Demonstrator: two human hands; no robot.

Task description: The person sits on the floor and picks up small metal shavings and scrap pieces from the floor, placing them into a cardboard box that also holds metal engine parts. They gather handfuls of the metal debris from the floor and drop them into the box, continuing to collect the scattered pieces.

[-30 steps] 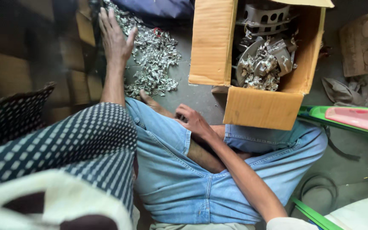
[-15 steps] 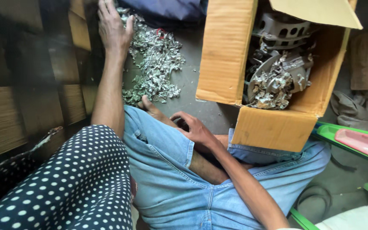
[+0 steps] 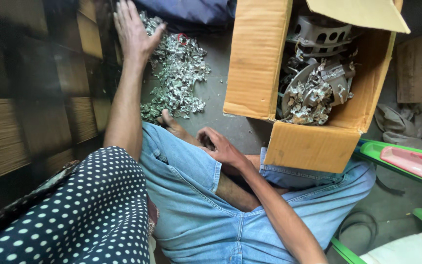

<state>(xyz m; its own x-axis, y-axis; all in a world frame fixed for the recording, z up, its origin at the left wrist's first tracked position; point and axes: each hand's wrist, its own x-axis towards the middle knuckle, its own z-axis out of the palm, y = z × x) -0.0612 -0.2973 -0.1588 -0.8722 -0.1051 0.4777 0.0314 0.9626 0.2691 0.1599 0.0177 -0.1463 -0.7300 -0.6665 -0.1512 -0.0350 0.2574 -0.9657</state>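
From my remote seat, the biggest thing I see is the open cardboard box (image 3: pixel 289 83), standing on the floor just beyond and to the outer side of my right hand (image 3: pixel 221 146). It leans with its open top toward the camera, and one flap sticks out above the opening. Inside sit grey cast metal housings (image 3: pixel 321 34) with round holes, and below them a tangle of silvery scrap pieces (image 3: pixel 311 98).

Next in size are my jeans-clad legs (image 3: pixel 196 215), folded under me; the right hand rests on the bent knee, fingers curled loosely inward. I cannot tell whether it holds anything, since the palm faces down and away. A bare foot (image 3: pixel 172 124) shows just beside that hand, toward the left.

The loose heap of small metal scraps (image 3: pixel 177 78) spreads on the grey floor directly under and to the inner side of my left hand (image 3: pixel 133 32). That hand is stretched far out, fingers spread wide and flat, palm down, empty as far as I can see, resting at the heap's far left edge. A small red ring (image 3: pixel 184 38) lies in the heap, just to the right of the left thumb.

A dark blue bundle of cloth (image 3: pixel 186 12) lies beyond the heap. Well to the right of my right hand are a green frame (image 3: pixel 391 156) and a pink tray (image 3: pixel 413 164).
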